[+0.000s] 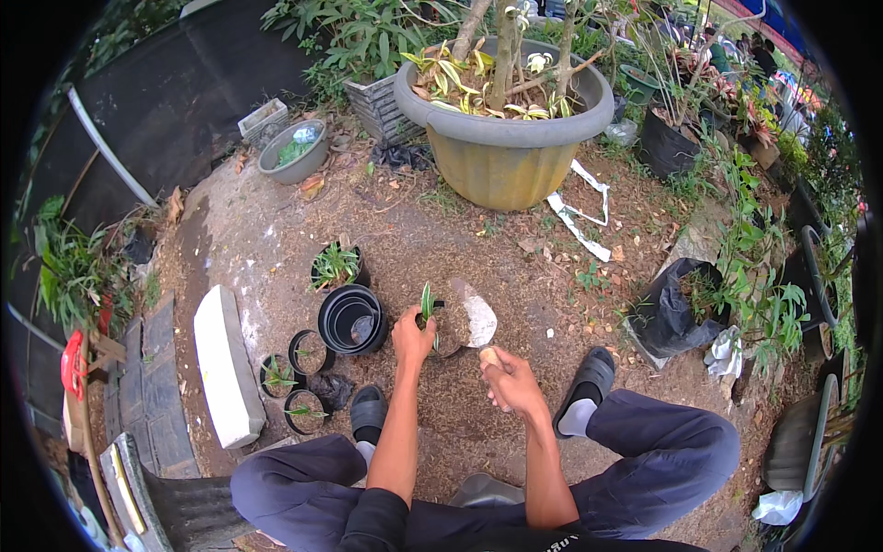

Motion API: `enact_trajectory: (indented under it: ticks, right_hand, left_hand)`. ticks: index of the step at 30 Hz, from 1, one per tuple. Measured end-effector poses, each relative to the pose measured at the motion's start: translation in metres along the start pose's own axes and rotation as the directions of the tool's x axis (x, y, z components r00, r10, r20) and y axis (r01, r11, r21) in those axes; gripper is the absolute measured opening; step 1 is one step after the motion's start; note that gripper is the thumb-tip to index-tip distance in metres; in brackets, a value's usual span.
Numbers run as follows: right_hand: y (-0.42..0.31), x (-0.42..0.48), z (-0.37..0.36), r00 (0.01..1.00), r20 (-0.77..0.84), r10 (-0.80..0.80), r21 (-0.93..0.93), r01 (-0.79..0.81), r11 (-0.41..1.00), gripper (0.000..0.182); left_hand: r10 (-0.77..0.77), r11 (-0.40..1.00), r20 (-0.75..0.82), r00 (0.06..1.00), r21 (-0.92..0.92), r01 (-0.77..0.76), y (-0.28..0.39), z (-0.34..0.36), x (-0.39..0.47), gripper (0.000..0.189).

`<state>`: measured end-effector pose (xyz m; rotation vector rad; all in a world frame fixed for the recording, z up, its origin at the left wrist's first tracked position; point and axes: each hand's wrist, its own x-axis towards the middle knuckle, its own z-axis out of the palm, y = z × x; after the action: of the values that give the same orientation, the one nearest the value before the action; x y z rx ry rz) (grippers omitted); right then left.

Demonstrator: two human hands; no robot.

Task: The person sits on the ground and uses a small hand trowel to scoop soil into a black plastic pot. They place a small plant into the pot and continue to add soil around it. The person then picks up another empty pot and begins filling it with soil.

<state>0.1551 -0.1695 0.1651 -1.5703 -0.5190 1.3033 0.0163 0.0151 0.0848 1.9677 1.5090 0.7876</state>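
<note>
My left hand (414, 336) holds a small plant with white-edged green leaves (428, 301) at the left side of a black pot of soil (452, 334). The plant's lower end is hidden by my fingers. My right hand (512, 381) is closed around the wooden handle (490, 357) of a hand tool. Its broad, curved, soil-stained blade (479, 317) points away from me, beside the pot's right edge. Left of my left hand stand nested black pots (352, 319), with a potted striped plant (335, 265) behind them.
Several small black pots (303, 412) with seedlings stand near my left foot, beside a crumpled black bag (332, 390). A white block (227, 366) lies farther left. Ahead is a large planter (503, 165) with a white strip (579, 224) by it. A black plant bag (679, 303) stands right.
</note>
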Motion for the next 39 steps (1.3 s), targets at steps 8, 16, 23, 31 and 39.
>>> enact_trajectory:
  ticks: [8,16,23,31,39]
  right_hand:
    - [0.002,0.001,0.002,1.000,0.004,-0.001,-0.027,0.001,1.000,0.031]
    - [0.004,0.001,0.008,0.998,-0.055,-0.024,-0.039,0.022,0.999,0.028]
    - [0.010,0.005,0.006,0.994,-0.103,-0.028,-0.033,0.025,0.999,0.055]
    - [0.005,0.003,0.005,0.990,-0.137,-0.027,-0.035,0.023,0.999,0.058]
    - [0.010,0.009,0.001,0.996,-0.087,-0.029,0.089,0.037,0.995,0.048]
  left_hand:
    - [0.006,1.000,-0.029,1.000,-0.008,-0.006,-0.005,0.003,-0.001,0.029]
    - [-0.017,1.000,-0.001,1.000,-0.013,0.017,-0.002,0.002,0.000,0.029]
    - [0.008,1.000,-0.015,1.000,-0.009,-0.008,-0.003,0.002,-0.001,0.030]
    - [-0.035,0.999,0.007,0.999,-0.001,0.035,-0.006,0.005,-0.001,0.029]
    - [-0.016,1.000,0.055,0.998,-0.023,0.017,-0.002,-0.002,-0.002,0.039]
